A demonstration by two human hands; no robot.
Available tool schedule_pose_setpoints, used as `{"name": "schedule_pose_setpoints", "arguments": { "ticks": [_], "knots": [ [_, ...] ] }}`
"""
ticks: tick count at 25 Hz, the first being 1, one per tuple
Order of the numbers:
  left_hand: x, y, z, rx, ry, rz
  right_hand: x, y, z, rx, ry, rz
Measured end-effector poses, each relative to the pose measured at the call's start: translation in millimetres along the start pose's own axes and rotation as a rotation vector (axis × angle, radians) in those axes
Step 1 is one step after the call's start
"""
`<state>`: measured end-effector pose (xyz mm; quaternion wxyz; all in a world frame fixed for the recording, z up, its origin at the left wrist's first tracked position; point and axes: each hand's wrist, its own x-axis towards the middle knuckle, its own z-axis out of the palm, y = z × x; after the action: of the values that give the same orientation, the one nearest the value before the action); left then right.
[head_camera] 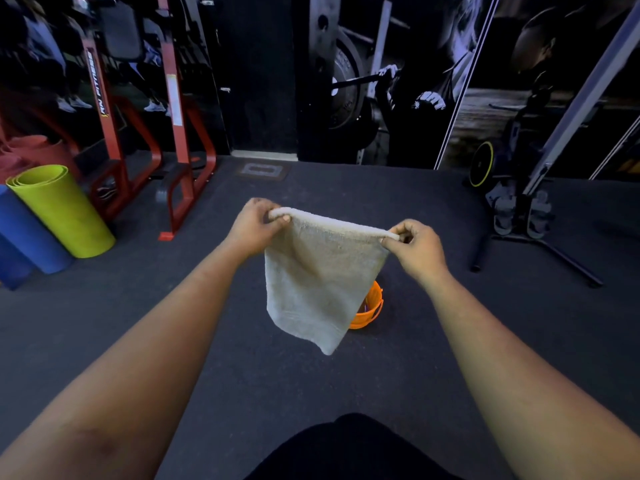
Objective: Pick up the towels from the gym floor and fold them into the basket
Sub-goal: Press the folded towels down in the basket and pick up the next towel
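Both hands' fingers [277, 219] pinch towel [320, 271] top corners; basket [372, 306] mostly hidden behind.

Both forearms were bare to the frame edge, no sleeves, no watch or rings on left hand [254, 227] or right hand [417, 249]. Dark black clothing [349, 448] showed at btm centre.

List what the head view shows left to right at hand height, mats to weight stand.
Blue mat → green mat → left hand → towel → right hand → weight stand.
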<state>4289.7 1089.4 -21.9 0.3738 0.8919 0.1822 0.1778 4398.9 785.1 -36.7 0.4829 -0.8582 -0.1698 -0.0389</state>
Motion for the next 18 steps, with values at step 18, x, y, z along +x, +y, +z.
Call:
{"name": "schedule_pose_setpoints", "arguments": {
  "ticks": [18],
  "knots": [
    [-24,-69,23,-0.95,-0.202,-0.495,-18,8,78,0.839,-0.258,0.533]
  ]
}}
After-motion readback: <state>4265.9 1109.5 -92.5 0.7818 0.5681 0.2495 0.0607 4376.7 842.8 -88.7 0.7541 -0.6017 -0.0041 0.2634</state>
